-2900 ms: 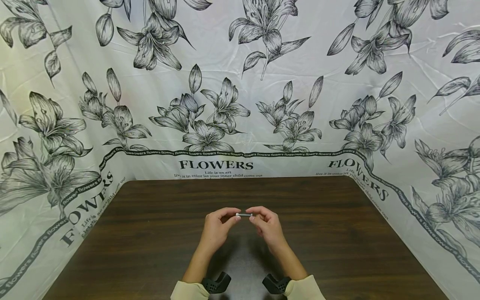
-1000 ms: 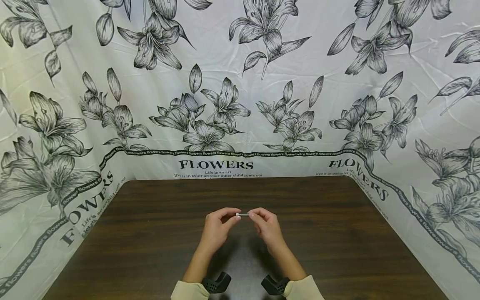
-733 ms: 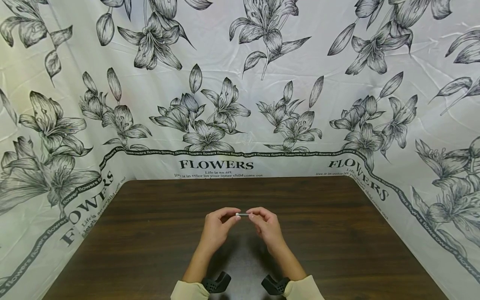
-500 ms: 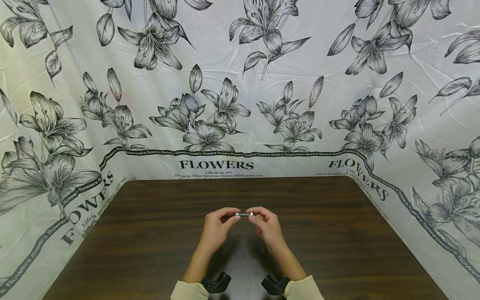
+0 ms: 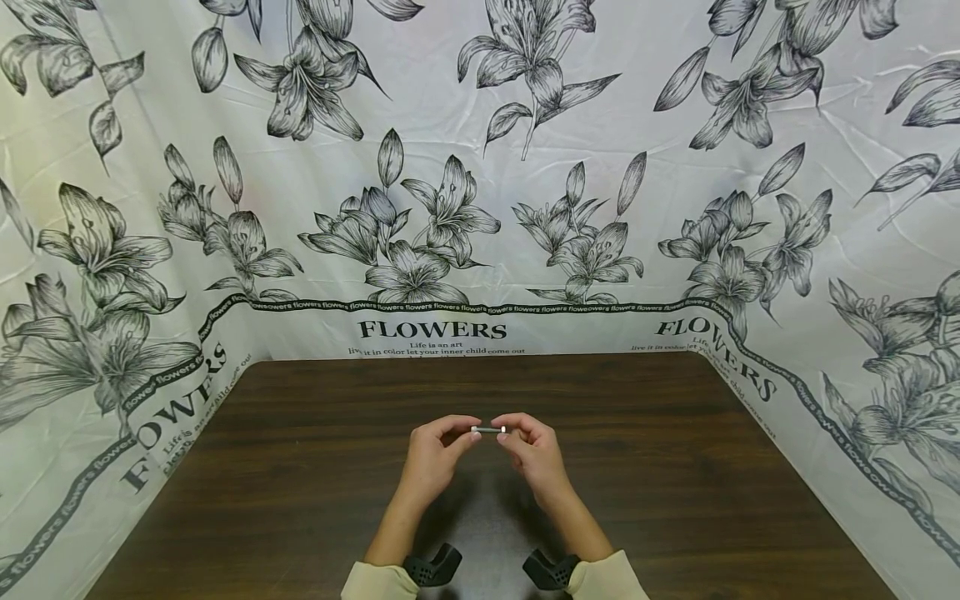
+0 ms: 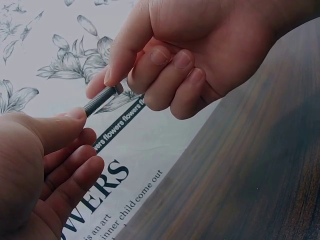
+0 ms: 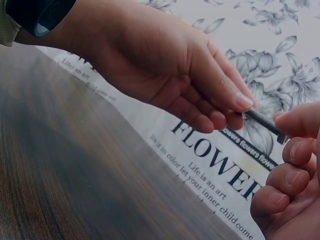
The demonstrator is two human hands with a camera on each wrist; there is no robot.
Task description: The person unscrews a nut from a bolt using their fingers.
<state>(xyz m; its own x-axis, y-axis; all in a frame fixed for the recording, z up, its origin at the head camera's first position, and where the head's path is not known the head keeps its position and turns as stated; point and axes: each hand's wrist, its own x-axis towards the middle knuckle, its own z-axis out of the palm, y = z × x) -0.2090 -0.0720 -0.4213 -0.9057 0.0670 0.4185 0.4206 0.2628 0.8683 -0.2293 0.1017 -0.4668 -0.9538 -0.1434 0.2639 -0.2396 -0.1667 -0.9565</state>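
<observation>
A grey threaded bolt [image 5: 489,430] is held level between both hands above the table. My left hand [image 5: 433,458] pinches its left end between thumb and index finger, covering most of that end. At the right end, my right hand [image 5: 542,461] has thumb and index finger at a small hex-shaped piece. Head or nut, I cannot tell which. In the left wrist view the bolt's thread [image 6: 100,101] shows between the fingertips, and the right hand's [image 6: 210,45] other fingers are curled. The right wrist view shows the bolt [image 7: 262,120] between the left thumb and right fingers.
A dark wood-grain table [image 5: 315,483] lies beneath the hands. White cloth [image 5: 555,329] printed with black flowers and lettering hangs round its back and sides. Each wrist carries a black device, the left one [image 5: 435,567] and the right one [image 5: 551,570].
The right fingertips covered the bolt's right end about a second ago; now they have shifted slightly right and the hex-shaped piece shows. The left hand has kept its place.
</observation>
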